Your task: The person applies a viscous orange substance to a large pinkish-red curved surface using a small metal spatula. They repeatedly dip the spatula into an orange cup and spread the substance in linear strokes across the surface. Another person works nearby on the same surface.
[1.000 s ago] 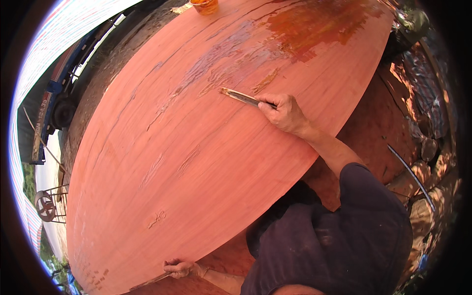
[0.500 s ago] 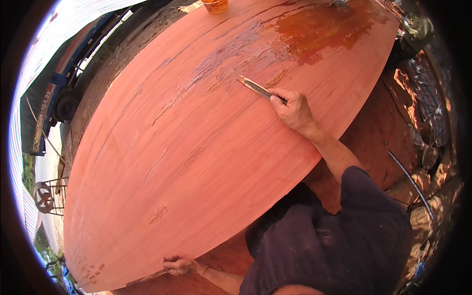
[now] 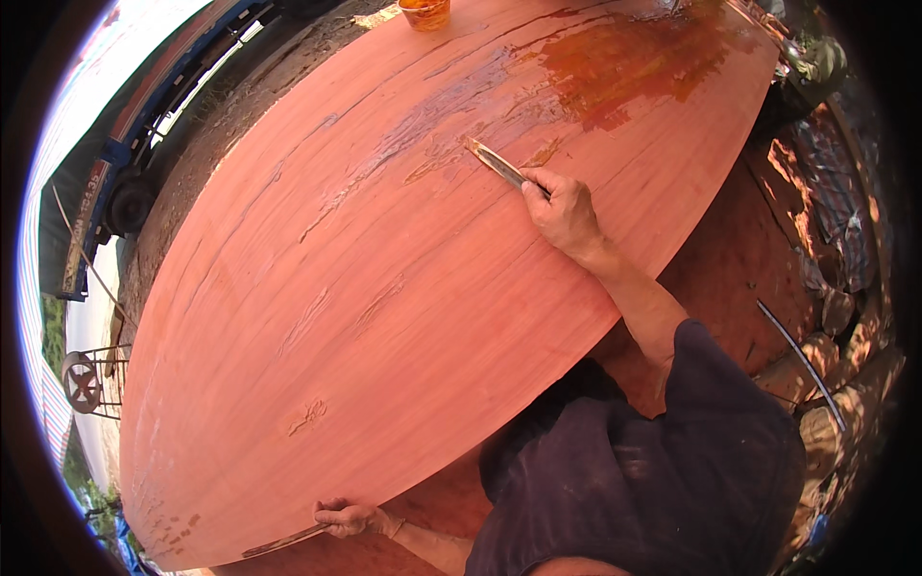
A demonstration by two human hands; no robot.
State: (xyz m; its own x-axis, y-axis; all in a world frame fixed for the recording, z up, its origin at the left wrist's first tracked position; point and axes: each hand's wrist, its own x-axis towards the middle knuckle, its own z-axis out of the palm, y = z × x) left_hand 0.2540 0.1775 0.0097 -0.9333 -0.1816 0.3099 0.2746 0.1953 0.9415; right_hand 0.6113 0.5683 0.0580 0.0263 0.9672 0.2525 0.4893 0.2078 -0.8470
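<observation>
Before me spreads a broad, reddish, leaf-shaped wooden slab with long dark cracks and raised smears along the grain. My right hand is closed round a narrow, dark strip-like tool with a pale edge. Its far end meets the surface beside rough brownish smears. A wet, glossy orange-brown patch covers the far right of the wood. At the near left edge, my left hand is closed on a thin, flat strip, whose exact kind I cannot make out.
A clear tub with amber residue stands at the slab's far edge. A blue vehicle frame with a wheel is beyond it on the left, near a metal fan-like wheel. Logs and a thin bar lie right.
The view has shifted slightly. My right hand and its tool have moved only a little; my left hand stays at the near edge with its strip.
</observation>
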